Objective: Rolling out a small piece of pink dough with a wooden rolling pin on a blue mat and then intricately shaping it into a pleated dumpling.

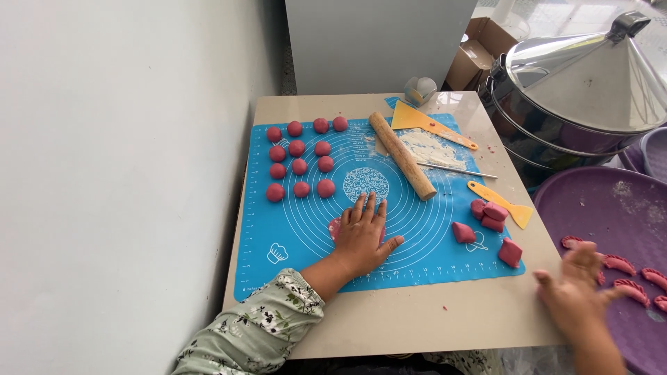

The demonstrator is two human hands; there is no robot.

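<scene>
My left hand (363, 235) lies flat, fingers spread, pressing a pink dough piece (335, 228) onto the blue silicone mat (292, 236). Only an edge of that dough shows beside my palm. My right hand (577, 288) hovers open and blurred at the table's right edge, next to the purple tray (597, 208) that holds several folded pink dumplings (629, 286). Several pink dough balls (300, 167) sit in rows at the mat's upper left. Cut pink dough chunks (490, 215) lie at the mat's right side.
A wooden rolling pin (401, 155) lies diagonally across the mat's top. Two yellow scrapers (431, 121) (501, 203) and a thin metal stick (455, 169) lie near it. A large steel steamer pot with lid (580, 83) stands right of the table. A white wall runs along the left.
</scene>
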